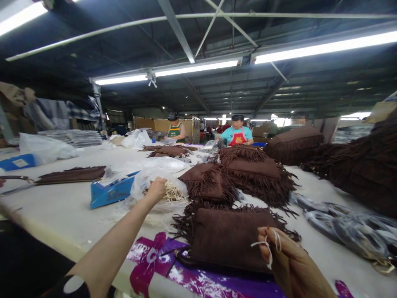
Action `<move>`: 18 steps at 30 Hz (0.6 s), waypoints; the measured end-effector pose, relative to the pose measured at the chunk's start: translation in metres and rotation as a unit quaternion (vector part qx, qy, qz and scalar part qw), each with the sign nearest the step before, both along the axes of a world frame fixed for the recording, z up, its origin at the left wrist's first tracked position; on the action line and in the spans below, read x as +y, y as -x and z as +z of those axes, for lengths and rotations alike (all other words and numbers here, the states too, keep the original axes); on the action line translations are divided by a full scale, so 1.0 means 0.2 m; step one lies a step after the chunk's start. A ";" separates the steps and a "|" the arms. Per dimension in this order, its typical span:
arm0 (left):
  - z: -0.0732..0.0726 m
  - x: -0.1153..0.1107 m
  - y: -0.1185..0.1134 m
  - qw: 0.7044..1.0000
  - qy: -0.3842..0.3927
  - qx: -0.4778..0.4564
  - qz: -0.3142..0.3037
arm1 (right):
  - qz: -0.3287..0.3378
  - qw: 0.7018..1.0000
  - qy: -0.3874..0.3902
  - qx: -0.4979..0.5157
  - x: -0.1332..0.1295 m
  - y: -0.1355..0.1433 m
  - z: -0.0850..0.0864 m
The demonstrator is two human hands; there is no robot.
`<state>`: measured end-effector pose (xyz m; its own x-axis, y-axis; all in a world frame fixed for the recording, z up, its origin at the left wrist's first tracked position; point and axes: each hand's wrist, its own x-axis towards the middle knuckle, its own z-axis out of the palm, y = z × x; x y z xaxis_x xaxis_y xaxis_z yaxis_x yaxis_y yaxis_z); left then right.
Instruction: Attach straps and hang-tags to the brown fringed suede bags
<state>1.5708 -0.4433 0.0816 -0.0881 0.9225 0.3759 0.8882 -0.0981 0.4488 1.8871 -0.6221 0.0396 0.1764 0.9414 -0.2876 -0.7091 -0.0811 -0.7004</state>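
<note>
A brown fringed bag [229, 238] lies flat on a purple and white plastic sheet [151, 258] at the table's front edge. Above its right end, my right hand [285, 256] pinches a white string [269, 252] that hangs in loops from the fingertips. My left hand [157, 189] reaches into a clear plastic bag [141, 184] of cream-coloured strings [173, 193]; its fingers are pressed together, and what they hold, if anything, is hidden. Left of that bag stands a blue tape dispenser [113, 191].
Piles of brown fringed bags [254, 169] stand behind the near one, with a larger heap [366, 165] at the right. Plastic-wrapped straps [344, 227] lie right of my right hand. Two people in aprons [238, 134] are across the table [62, 207].
</note>
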 end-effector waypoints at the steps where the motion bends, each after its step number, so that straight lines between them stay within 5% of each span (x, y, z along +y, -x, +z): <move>1: -0.01 -0.01 0.01 1.000 0.005 0.014 -0.005 | 0.005 1.000 -0.009 -0.004 0.00 0.00 -0.01; 6: -0.05 -0.21 -0.15 0.997 -0.025 0.038 -0.066 | 0.035 0.997 -0.064 -0.016 -0.03 0.03 -0.01; 11: -0.08 -0.65 -0.53 0.930 -0.058 -0.077 -0.354 | 0.049 0.996 -0.070 -0.015 -0.05 0.08 -0.02; 14: -0.13 -0.83 -0.71 0.930 -0.030 -0.098 -0.352 | 0.051 0.994 -0.093 -0.031 -0.06 0.10 -0.02; 18: -0.22 -0.89 -0.84 0.948 -0.013 -0.080 -0.308 | 0.031 0.992 -0.111 -0.043 -0.08 0.11 -0.05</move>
<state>1.7385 -0.6217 0.0373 0.4063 0.8086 0.4256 0.5804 -0.5881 0.5632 1.8647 -0.6384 0.0296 0.1318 0.9895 -0.0587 -0.6448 0.0407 -0.7633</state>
